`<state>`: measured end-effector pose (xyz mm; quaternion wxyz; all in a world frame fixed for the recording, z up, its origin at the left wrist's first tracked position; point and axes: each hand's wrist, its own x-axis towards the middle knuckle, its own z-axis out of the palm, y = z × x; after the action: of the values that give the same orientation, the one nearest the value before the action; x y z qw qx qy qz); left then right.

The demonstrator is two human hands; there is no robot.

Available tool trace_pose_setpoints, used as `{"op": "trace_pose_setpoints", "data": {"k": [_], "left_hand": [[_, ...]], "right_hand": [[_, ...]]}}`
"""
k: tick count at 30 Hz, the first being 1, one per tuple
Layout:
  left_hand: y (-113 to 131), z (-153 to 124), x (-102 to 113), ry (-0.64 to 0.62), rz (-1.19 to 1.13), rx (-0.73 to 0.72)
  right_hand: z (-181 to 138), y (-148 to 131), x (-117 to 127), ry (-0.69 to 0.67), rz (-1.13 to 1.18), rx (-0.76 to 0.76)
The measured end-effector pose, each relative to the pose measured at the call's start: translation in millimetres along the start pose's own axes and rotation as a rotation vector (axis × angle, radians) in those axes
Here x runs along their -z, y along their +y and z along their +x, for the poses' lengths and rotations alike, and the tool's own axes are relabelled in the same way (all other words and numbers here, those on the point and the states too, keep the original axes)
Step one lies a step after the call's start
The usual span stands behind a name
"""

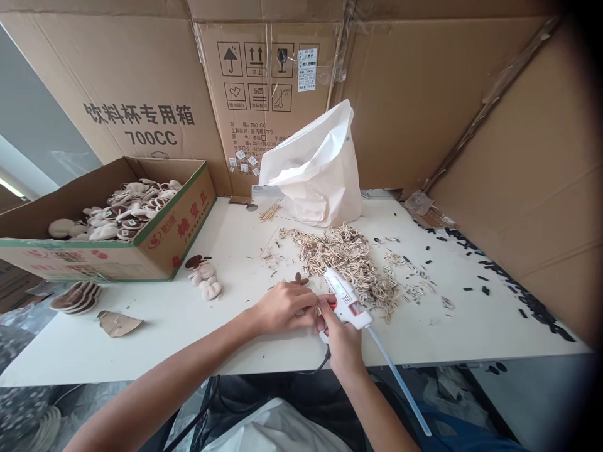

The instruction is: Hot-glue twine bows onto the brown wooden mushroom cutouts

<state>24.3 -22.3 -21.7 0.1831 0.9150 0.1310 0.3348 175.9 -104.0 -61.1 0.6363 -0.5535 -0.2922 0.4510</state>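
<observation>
A white hot glue gun (346,298) with a clear glue stick (400,380) out of its rear is gripped in my right hand (346,345). The gun's nozzle points up and left, over the edge of a heap of beige cord loops (348,257). My left hand (285,307) is closed, its fingertips meeting those of my right hand beside the gun. Something small and pale seems to be pinched there, mostly hidden. Just beyond my left knuckles a small brown piece (300,280) shows; whether I hold it is unclear.
At left stands an open cardboard box (155,242) full of plush pieces. Nearby lie plush pieces (206,280), stacked brown-and-white pieces (76,297) and a cardboard scrap (119,323). A white bag (325,176) stands behind the cords. Black bits (527,295) line the right edge.
</observation>
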Motion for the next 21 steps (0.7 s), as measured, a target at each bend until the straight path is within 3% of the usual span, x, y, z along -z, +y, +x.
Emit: {"op": "trace_pose_setpoints", "data": {"k": [7,11,17,21], "left_hand": [[9.3,5.0,-0.2,-0.004,-0.226,0.093],[11.3,5.7,1.5,0.009,-0.294,0.15],[3.3,0.1,7.2,0.098,-0.157,0.279],[-4.5,-2.8,7.9,0.163,-0.005,0.211]], "right_hand": [[-1.1,-3.8,-2.1,0.062,0.016,0.006],[-0.6,-14.1,-5.0,0.03,0.033,-0.022],[-1.8,-25.1,-5.3,-0.087,-0.022,-0.007],[-3.0,-26.9,-5.8,-0.104,-0.029,-0.004]]}}
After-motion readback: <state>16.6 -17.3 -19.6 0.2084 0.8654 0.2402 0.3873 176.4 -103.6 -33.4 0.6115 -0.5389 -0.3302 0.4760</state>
